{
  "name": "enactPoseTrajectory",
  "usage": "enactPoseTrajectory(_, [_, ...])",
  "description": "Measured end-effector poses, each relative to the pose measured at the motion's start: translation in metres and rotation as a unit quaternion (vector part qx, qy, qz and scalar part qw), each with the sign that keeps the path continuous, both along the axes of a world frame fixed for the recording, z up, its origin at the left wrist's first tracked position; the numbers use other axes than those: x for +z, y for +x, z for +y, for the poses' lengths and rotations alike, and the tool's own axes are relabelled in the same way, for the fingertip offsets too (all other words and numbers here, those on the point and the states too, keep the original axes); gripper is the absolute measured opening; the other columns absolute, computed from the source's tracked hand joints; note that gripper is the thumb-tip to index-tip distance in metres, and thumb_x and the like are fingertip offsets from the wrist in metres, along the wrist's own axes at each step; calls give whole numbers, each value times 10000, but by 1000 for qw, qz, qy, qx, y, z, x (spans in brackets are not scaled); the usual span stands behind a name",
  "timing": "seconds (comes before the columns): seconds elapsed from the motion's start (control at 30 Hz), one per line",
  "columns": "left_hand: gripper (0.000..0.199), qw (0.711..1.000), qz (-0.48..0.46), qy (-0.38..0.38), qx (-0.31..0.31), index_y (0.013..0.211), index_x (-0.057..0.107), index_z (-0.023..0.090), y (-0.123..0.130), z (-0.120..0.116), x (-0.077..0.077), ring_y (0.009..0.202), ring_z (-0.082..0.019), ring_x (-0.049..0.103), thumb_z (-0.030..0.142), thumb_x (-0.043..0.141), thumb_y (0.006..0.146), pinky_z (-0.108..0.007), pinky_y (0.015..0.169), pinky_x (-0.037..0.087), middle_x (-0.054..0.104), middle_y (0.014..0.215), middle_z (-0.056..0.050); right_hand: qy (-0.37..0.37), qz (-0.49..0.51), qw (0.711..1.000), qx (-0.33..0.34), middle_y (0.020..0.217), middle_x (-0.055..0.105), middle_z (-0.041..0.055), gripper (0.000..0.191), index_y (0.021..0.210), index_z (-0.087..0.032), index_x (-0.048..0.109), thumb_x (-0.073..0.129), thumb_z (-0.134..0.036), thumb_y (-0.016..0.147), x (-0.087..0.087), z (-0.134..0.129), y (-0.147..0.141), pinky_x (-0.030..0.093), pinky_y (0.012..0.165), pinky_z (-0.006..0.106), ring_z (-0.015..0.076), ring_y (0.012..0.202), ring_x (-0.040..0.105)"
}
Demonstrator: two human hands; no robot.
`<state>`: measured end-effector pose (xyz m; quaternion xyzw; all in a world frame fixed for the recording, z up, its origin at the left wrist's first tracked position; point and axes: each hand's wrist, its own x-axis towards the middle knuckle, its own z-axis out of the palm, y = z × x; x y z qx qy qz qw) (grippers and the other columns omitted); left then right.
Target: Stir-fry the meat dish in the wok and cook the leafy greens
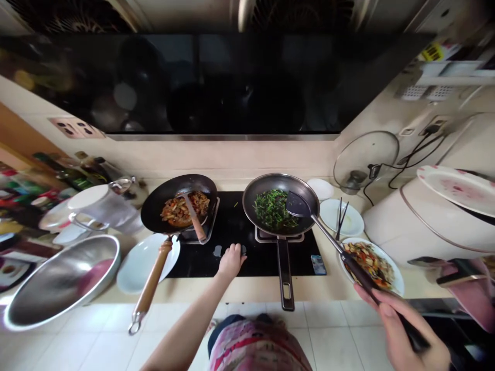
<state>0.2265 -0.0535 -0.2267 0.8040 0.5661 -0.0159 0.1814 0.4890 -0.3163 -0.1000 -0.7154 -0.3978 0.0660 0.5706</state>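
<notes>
My right hand point(410, 330) grips the dark handle of a spatula point(298, 205). The spatula's wide black blade rests in a frying pan point(281, 237) at the right burner, beside chopped green vegetables point(274, 208). My left hand point(231, 262) is closed over a stove knob point(243, 250) at the front of the black glass cooktop point(185, 263); the fingers hide most of it. To its left is a second knob point(217, 251). On the left burner stands a wok point(154, 206) with browned food point(174, 210) and a wooden-handled turner point(193, 216) lying in it.
A plate of mixed food point(398, 278) and a white bowl with dark chopsticks point(358, 229) stand right of the cooktop. A white dish point(129, 265) and large metal bowl point(42, 288) are at the left. The wok's handle point(152, 283) juts past the counter edge.
</notes>
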Motion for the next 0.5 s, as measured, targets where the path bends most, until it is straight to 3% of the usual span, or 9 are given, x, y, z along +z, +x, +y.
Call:
enactPoseTrajectory(0.1, [186, 999, 31, 0, 12, 1071, 523, 157, 10, 8, -10, 1011, -272, 624, 227, 488, 903, -345, 817, 483, 607, 1089, -149, 41, 31, 998, 42, 979, 722, 81, 116, 981, -240, 677, 606, -276, 898, -2, 0, 1, 556, 845, 403, 276, 876, 698])
enactPoseTrajectory(0.23, [194, 998, 63, 19, 3, 1054, 516, 137, 6, 9, -15, 961, -264, 652, 271, 439, 936, -325, 764, 477, 624, 1054, -164, 98, 64, 990, 78, 1105, 669, 91, 127, 998, -234, 675, 581, -231, 912, -28, 1, 2, 577, 814, 417, 281, 937, 686])
enactPoseTrajectory(0.37, [217, 993, 100, 52, -21, 1025, 515, 147, 4, 11, -14, 923, -258, 673, 326, 417, 951, -308, 710, 468, 648, 1035, -164, 152, 100, 980, 77, 1033, 669, 75, 146, 1013, -231, 674, 556, -226, 928, -47, 4, -5, 581, 804, 393, 257, 931, 686])
enactPoseTrajectory(0.5, [219, 986, 141, 79, -52, 959, 529, 153, 6, 14, -11, 909, -264, 683, 347, 427, 949, -297, 686, 454, 691, 947, -152, 180, 74, 979, 52, 987, 685, 57, 171, 1009, -245, 684, 540, -199, 930, -52, 6, -17, 557, 816, 366, 214, 906, 675])
